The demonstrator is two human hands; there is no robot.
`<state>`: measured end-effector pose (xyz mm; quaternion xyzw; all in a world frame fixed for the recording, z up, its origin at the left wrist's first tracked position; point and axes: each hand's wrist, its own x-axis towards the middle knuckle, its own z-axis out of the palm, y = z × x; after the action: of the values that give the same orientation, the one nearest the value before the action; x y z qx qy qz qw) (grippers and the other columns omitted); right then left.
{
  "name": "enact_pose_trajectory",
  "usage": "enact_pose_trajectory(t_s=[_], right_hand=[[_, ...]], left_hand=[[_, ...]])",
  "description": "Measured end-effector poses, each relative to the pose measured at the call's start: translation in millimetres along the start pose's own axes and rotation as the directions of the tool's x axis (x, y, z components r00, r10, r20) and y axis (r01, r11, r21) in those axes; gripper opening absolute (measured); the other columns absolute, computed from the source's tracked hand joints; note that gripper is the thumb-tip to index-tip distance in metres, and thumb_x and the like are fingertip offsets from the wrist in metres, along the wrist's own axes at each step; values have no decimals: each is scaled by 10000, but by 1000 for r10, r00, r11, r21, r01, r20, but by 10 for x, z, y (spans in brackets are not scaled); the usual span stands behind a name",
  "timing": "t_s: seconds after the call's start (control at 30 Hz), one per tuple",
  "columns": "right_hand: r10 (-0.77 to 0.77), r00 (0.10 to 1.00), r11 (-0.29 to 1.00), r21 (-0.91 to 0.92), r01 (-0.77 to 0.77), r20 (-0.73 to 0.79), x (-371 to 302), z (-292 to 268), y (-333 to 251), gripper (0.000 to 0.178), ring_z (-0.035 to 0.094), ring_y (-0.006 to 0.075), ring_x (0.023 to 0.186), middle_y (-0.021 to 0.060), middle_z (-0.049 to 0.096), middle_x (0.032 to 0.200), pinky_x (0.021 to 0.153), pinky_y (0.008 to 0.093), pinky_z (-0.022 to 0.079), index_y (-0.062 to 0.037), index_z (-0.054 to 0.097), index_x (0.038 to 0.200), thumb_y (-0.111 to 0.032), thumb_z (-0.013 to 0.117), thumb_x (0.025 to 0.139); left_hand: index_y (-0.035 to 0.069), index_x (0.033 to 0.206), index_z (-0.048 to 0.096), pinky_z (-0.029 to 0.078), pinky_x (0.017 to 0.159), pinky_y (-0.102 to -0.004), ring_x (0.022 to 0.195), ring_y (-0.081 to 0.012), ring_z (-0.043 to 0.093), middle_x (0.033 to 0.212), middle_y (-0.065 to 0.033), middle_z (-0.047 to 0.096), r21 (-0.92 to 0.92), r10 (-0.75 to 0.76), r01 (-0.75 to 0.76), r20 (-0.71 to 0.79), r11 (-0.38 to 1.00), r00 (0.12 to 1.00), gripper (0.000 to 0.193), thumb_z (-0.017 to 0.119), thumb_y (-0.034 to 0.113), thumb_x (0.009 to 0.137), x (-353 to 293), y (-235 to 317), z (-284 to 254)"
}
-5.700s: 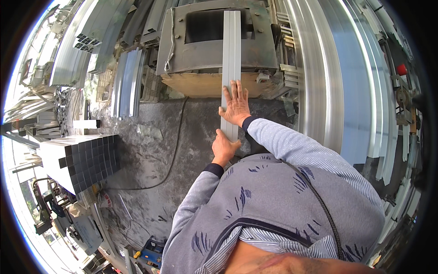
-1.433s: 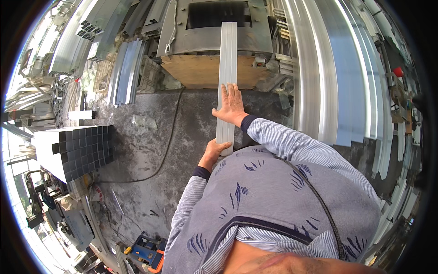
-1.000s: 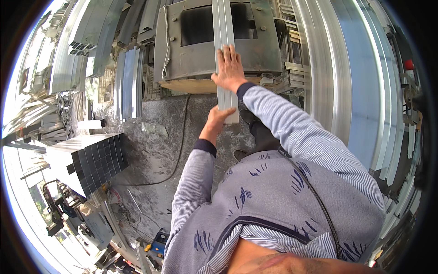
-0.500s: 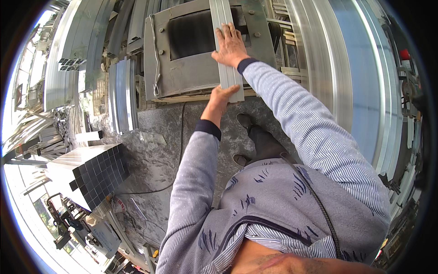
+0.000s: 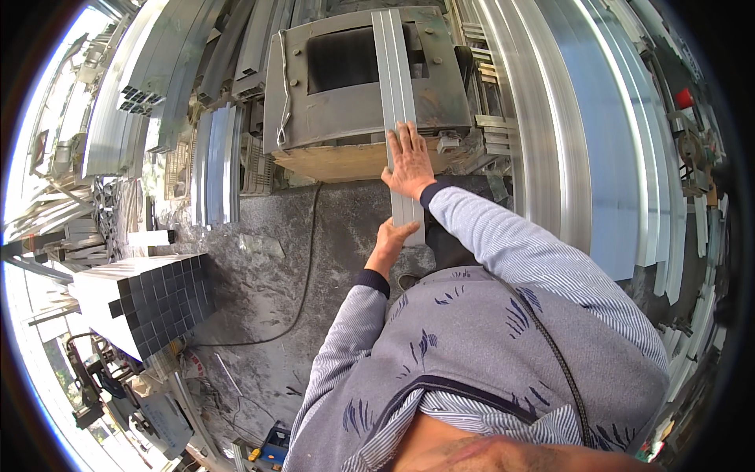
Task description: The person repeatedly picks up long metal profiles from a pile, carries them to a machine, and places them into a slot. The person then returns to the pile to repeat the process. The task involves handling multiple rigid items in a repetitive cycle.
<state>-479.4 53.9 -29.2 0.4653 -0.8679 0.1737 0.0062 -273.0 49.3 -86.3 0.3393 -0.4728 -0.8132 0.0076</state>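
A long silver aluminium profile (image 5: 395, 79) lies lengthwise across a grey machine table (image 5: 346, 110) with a dark opening, its near end overhanging toward me. My right hand (image 5: 409, 161) lies flat on top of the profile, fingers spread, at the table's front edge. Gripping the near end of the profile from below and the left is my left hand (image 5: 389, 240). Both arms wear striped blue sleeves.
A wooden base (image 5: 346, 161) carries the machine. Stacks of square tubes (image 5: 145, 303) lie at left, more profiles (image 5: 216, 161) lean beside the machine, and long aluminium lengths (image 5: 582, 134) fill the right. A black cable (image 5: 303, 267) runs over the grey floor.
The view leaned toward the machine and has pulled back again. Both hands stay on the profile; the right hand now rests nearer the table's front edge.
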Motion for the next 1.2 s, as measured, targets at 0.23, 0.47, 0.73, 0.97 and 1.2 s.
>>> enact_pose_trajectory(t_s=[0.23,0.47,0.73,0.97,1.2], right_hand=[[17,998,1000,21,-19,54,-915,131,-413,965,132,475,1675,264,227,1766,1321,605,241,1,373,1668,-390,750,869],[-11,995,998,60,5,95,-1362,293,-703,1004,87,481,1685,286,176,1786,1318,629,218,15,333,1691,-407,741,876],[-7,999,996,85,3,38,-309,268,-458,943,135,477,1675,265,242,1771,1317,628,233,8,382,1668,-402,719,888],[-18,997,1000,19,19,-74,1569,128,243,965,208,439,1650,235,317,1740,1287,603,283,-13,427,1656,-455,735,856],[178,983,983,-47,-180,-47,2478,-50,732,1069,165,442,1690,224,246,1807,1360,562,202,-29,341,1717,-512,743,853]], left_hand=[[-6,1311,736,591,907,-357,1009,-165,729,1178,-67,785,-10,-57,57,-16,998,998,473,913,214,933,-778,-578,-162],[-2,1332,726,562,991,-341,1075,-156,710,1214,-46,778,66,-102,107,-74,992,992,497,912,221,928,-1276,-787,-341],[6,1299,735,590,915,-359,1029,-162,730,1176,-49,790,59,-58,63,-81,996,995,473,923,233,928,-491,-79,-374],[37,1338,723,606,819,-390,957,-196,746,1160,-70,788,85,8,-2,-75,996,997,491,899,242,928,1095,1155,-197],[1,1404,673,633,869,-431,1076,-219,725,1226,-86,764,-46,-21,22,14,999,1000,512,863,231,988,1853,1867,140]])
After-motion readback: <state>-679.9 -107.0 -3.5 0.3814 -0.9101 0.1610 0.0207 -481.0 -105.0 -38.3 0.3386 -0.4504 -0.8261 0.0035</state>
